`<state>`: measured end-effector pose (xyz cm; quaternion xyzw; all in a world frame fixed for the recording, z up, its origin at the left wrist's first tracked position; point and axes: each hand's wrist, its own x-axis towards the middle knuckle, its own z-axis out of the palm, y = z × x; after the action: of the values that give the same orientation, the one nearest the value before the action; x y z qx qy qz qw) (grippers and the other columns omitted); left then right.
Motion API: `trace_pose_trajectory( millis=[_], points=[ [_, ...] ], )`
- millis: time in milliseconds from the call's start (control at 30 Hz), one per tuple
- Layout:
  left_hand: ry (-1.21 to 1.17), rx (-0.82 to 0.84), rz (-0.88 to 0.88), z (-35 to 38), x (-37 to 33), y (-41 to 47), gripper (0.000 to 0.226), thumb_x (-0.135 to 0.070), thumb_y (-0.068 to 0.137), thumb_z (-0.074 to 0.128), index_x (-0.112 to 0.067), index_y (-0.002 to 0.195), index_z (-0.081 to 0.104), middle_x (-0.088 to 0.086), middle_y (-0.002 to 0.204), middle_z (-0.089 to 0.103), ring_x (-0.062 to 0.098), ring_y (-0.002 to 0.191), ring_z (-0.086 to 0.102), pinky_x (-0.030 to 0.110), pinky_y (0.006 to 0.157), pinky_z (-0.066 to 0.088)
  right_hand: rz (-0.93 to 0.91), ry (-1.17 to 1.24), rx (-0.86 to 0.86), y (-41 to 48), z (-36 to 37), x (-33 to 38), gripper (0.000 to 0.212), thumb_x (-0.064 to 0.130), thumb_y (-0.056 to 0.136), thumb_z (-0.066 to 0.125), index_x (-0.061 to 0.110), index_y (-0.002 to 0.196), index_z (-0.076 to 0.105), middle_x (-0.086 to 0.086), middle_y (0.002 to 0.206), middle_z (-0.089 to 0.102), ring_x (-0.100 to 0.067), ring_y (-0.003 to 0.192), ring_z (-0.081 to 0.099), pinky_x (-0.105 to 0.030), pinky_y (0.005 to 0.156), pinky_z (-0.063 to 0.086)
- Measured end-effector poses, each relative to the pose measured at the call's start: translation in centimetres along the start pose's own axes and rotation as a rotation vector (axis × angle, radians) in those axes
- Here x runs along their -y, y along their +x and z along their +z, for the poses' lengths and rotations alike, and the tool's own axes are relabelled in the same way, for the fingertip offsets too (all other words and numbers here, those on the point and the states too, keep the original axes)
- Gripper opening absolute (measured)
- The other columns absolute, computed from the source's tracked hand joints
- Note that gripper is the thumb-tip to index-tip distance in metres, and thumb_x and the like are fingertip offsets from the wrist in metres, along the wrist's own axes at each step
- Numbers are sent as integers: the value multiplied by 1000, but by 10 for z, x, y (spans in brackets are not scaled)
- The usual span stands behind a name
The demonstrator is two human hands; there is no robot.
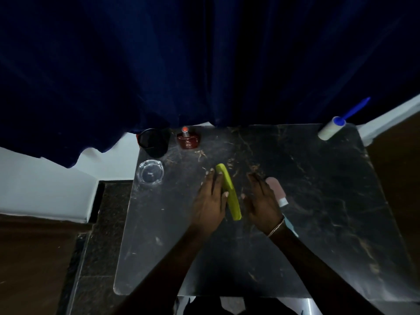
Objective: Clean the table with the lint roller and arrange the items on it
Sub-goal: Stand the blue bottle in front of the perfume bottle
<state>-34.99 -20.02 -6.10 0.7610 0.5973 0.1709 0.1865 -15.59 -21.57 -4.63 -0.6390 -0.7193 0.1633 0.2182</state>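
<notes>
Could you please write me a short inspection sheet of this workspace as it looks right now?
Surface: dark marble table, strewn with crumbs.
Job's things: lint roller at far right corner, untouched; green comb mid-table.
Clutter: sunglasses, red bottle, glass ashtray, pink tube.
Hands: left hand touching the comb; right hand open beside it.
Cables: nothing seen.
Surroundings: blue curtain behind.

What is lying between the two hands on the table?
In the head view, a yellow-green comb lies between the left hand and right hand, touching the left fingers.
</notes>
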Motion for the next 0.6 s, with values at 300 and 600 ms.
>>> trace_pose_trajectory(
  millis=[300, 600],
  points=[
    [-100, 46, -6, 61, -110, -48, 61, -38, 107, 42, -12, 161, 30, 11, 167, 30, 25, 154, 33, 34, 120, 39, 278, 112, -6, -77, -38, -65, 50, 14, 90, 67, 2, 136, 52, -16, 133, 56, -32, 119, 57, -38, 102, 48],
    [-364, 172, -481, 106, -173, -60, 45, -26, 99, 59, -5, 139, 55, 17, 134, 62, 36, 124, 59, 43, 105, 47, 502, 119, 280, -89, -56, -117, 26, 13, 88, 66, 4, 112, 70, -18, 114, 67, -32, 108, 63, -29, 91, 45]
  ],
)
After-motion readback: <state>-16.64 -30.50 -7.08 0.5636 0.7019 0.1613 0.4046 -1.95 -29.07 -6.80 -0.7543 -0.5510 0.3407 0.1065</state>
